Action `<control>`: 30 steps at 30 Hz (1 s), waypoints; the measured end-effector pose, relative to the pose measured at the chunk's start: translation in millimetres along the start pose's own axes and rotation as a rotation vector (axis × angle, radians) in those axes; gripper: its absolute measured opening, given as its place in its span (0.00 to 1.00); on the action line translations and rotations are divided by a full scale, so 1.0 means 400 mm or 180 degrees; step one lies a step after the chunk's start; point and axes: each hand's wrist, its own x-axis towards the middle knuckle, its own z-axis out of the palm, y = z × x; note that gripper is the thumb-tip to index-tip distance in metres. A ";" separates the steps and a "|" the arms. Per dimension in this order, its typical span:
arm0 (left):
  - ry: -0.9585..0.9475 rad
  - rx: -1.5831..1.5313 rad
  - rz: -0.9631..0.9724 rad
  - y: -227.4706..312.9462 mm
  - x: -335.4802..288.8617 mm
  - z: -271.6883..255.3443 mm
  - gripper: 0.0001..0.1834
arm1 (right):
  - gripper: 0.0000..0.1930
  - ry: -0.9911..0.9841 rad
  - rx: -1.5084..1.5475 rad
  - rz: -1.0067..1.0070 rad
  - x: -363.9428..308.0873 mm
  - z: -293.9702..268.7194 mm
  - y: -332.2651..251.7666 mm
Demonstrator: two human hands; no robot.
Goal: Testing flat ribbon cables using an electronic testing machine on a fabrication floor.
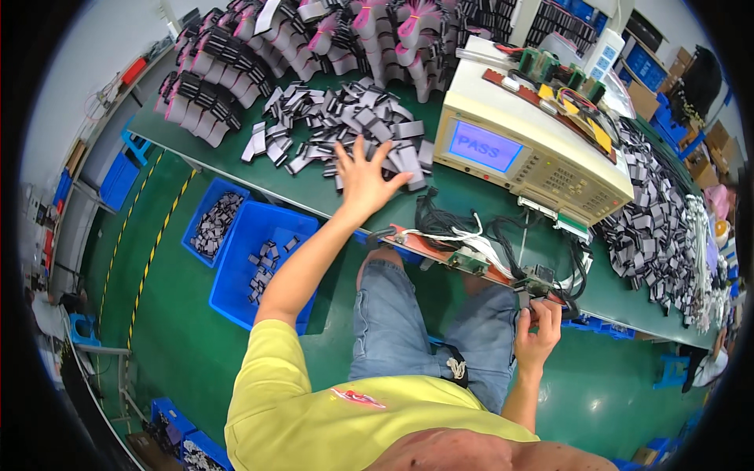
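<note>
Plenty left, by the look of things: a broad loose spread of grey flat cables (369, 122) at twelve o'clock on the green table (259, 171), with bundled cables (212, 67) packed behind from eleven to twelve. Perhaps done, perhaps merely waiting: another big grey-and-black heap (652, 235) at three o'clock; impossible to tell finished from unfinished by sight. Probably midway, then. Left hand (365, 182) at twelve o'clock, fingers fanned well apart over the near edge of the loose spread; cannot tell whether touching. Right hand (540, 334) at four o'clock, thumb and fingers drawn close together beside the four-o'clock end of the wired fixture (428, 245); cannot tell whether clamped on anything. Counted: one tester (534, 141) at two o'clock with one lit screen (485, 147), one wired fixture, two loose heaps on the table, and two blue bins at nine o'clock, namely a large bin (236, 275) with scattered small pieces (265, 259) and a small bin (216, 191), more thickly filled. Far too many cables and bundles for counting.
</note>
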 end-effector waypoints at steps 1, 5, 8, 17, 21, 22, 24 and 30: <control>0.0013 -0.0162 -0.0018 0.007 0.004 0.002 0.44 | 0.12 0.0016 -0.0019 -0.0005 -0.001 -0.002 -0.003; 0.0287 -0.0177 0.0113 -0.017 -0.001 -0.049 0.42 | 0.12 0.0017 0.0001 -0.0009 -0.002 -0.002 0.013; 0.0970 -0.0327 0.0383 -0.118 0.029 -0.114 0.34 | 0.12 0.0016 0.0001 0.0022 -0.002 -0.003 0.010; 0.0494 0.0539 -0.1538 -0.698 0.164 -0.177 0.46 | 0.11 -0.0017 0.0112 0.0057 0.005 0.001 0.007; 0.0627 0.0195 -0.1234 -0.587 0.131 -0.091 0.44 | 0.10 0.0037 -0.0041 0.0031 0.010 0.002 -0.020; 0.0619 0.0187 -0.1189 -0.547 0.126 -0.085 0.41 | 0.10 0.0031 -0.0055 0.0037 0.009 0.000 -0.021; 0.0665 0.0199 -0.0921 -0.505 0.115 -0.079 0.38 | 0.09 -0.0050 -0.0100 0.0039 0.013 -0.006 -0.015; 0.1850 0.1053 -0.0092 -0.308 0.095 -0.117 0.28 | 0.08 -0.0113 -0.0096 0.0214 0.007 -0.007 -0.024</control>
